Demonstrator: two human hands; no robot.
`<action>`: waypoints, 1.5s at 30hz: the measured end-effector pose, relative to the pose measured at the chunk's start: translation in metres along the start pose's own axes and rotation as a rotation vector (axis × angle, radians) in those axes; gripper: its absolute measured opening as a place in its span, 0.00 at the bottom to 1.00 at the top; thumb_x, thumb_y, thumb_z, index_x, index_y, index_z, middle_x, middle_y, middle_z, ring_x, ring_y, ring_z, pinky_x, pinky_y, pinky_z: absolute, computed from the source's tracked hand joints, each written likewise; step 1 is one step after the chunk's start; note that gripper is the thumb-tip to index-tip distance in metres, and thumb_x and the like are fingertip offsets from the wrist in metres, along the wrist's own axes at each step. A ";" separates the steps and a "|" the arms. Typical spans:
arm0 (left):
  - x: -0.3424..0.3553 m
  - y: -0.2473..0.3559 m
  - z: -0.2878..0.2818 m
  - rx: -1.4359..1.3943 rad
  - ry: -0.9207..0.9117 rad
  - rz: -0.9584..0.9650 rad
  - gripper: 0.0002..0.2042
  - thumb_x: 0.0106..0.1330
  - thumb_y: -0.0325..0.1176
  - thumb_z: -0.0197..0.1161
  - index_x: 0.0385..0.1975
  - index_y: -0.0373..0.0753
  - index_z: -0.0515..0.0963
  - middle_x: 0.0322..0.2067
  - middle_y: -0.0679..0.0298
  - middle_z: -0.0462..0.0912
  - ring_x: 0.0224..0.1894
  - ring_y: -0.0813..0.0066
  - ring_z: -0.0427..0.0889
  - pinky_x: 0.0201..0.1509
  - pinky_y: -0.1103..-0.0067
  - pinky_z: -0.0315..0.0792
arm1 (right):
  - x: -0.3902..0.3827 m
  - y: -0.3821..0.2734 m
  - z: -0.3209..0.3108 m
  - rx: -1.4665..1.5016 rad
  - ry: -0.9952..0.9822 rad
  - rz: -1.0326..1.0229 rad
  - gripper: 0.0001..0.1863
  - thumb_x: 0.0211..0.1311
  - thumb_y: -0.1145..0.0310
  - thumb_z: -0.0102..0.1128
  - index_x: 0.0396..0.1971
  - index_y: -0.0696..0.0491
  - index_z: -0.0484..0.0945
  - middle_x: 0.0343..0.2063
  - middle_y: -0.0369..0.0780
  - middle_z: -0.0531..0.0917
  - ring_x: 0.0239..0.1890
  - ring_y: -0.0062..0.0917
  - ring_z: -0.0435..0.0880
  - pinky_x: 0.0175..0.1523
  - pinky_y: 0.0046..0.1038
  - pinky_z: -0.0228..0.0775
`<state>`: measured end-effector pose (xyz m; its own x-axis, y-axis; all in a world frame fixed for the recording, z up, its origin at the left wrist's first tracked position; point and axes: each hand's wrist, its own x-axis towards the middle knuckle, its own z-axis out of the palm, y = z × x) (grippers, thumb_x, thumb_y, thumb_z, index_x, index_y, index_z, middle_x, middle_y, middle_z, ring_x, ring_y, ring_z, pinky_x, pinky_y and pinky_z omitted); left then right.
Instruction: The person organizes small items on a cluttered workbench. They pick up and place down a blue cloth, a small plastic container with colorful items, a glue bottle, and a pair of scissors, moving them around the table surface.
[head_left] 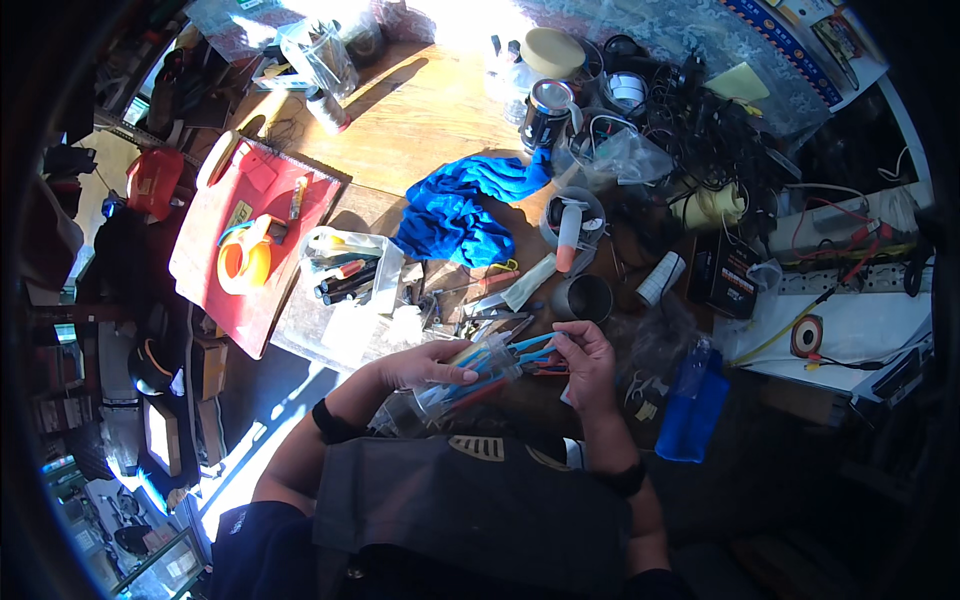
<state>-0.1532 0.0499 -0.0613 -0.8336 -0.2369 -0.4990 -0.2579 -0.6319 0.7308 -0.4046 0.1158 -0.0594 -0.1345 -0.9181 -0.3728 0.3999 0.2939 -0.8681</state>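
Note:
My left hand (432, 367) is wrapped round a see-through plastic holder (436, 402) tilted in front of my body. Several thin blue and orange-red sticks (490, 378) lie in it and jut out of its right end; their exact kind is too small to tell. The fingers of my right hand (588, 366) are pinched at the tip of a light blue stick (535, 342) among them. Just beyond my hands lie loose hand tools (500, 318) and a dark round cup (582, 298). A white plastic tray (380, 283) with pens or tools stands beyond my left hand.
A crumpled blue cloth (460, 215) lies mid-bench. On the left, a red folder (205, 265) carries an orange tape roll (243, 268). Jars and tangled black cables (690, 130) crowd the back right. A blue pouch (693, 405) lies right of my right hand.

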 end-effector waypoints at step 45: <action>0.007 -0.004 0.001 -0.082 -0.096 -0.016 0.35 0.51 0.39 0.68 0.58 0.35 0.62 0.47 0.61 0.73 0.49 0.74 0.70 0.55 0.77 0.63 | 0.009 -0.003 0.013 -0.036 -0.050 0.119 0.07 0.61 0.73 0.56 0.38 0.57 0.73 0.27 0.35 0.79 0.28 0.15 0.77 0.34 0.17 0.71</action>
<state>-0.1583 0.0516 -0.0670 -0.8737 -0.1566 -0.4605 -0.2343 -0.6941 0.6807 -0.3951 0.1034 -0.0553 -0.0419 -0.8882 -0.4576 0.3777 0.4100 -0.8302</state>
